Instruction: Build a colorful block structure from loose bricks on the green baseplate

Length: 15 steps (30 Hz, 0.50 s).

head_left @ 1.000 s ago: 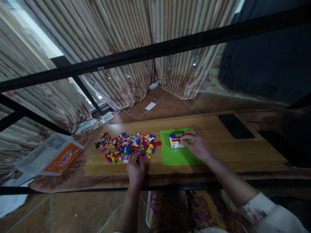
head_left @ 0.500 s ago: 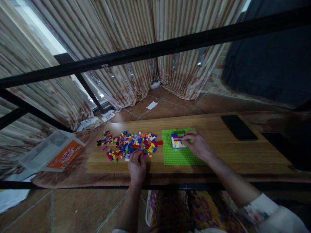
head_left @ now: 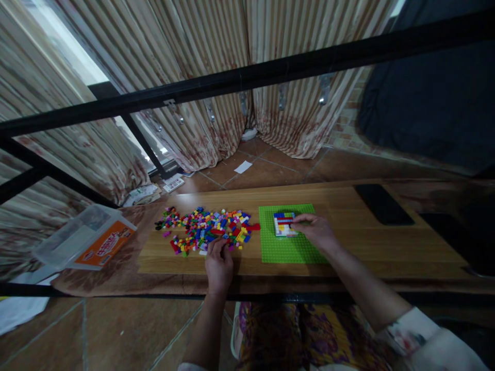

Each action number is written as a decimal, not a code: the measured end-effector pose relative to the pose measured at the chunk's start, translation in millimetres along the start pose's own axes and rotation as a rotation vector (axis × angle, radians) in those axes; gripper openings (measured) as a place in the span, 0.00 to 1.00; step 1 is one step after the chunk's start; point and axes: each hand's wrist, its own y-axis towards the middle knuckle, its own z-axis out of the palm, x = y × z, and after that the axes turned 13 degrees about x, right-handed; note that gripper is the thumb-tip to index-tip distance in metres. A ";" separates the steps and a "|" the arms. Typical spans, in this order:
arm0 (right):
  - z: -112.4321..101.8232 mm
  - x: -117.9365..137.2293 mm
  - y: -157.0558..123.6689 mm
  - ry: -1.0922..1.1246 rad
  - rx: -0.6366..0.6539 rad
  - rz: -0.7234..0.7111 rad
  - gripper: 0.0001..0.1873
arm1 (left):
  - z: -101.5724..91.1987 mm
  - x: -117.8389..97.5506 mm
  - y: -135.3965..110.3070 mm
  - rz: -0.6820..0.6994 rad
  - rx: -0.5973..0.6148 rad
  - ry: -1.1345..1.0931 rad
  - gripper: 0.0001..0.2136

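Note:
A small block build [head_left: 285,225] of blue, red, white and yellow bricks stands on a green studded baseplate [head_left: 288,252]. My right hand [head_left: 317,231] reaches over the plate from the right. Its fingers are drawn together in a pinch at the build's right edge; whatever is between the fingertips is too small to make out. My left hand [head_left: 218,264] rests at the near edge of a loose pile of mixed toy bricks [head_left: 204,226], left of the plate. The fingers there are curled and closed, and their contents are hidden.
The wooden board [head_left: 348,257] bears pile and plate, with a black phone-like slab [head_left: 383,204] at the right and another dark flat object [head_left: 444,239] beyond it. A clear plastic box [head_left: 83,237] with an orange label lies left. A black metal rail [head_left: 240,82] crosses behind.
The whole view has shifted slightly. My right hand's fingers have straightened a little at the build's right edge. My left hand stays by the pile, its pose nearly the same.

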 end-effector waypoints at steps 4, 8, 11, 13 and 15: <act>6.6 1.8 -0.7 0.090 -0.006 0.047 0.11 | 0.1 0.4 0.0 -0.003 0.006 0.002 0.08; 8.6 3.8 1.3 0.168 -0.015 0.091 0.09 | 0.1 0.2 0.0 -0.011 0.010 0.010 0.09; 9.2 5.2 3.0 0.203 -0.027 0.113 0.09 | 0.9 1.2 0.1 -0.006 0.001 -0.003 0.09; 9.7 6.5 3.0 0.222 -0.033 0.118 0.10 | 1.8 2.7 0.2 -0.001 -0.005 -0.014 0.08; 9.2 7.9 1.8 0.247 -0.044 0.106 0.11 | 2.6 4.2 0.1 0.001 -0.008 -0.022 0.08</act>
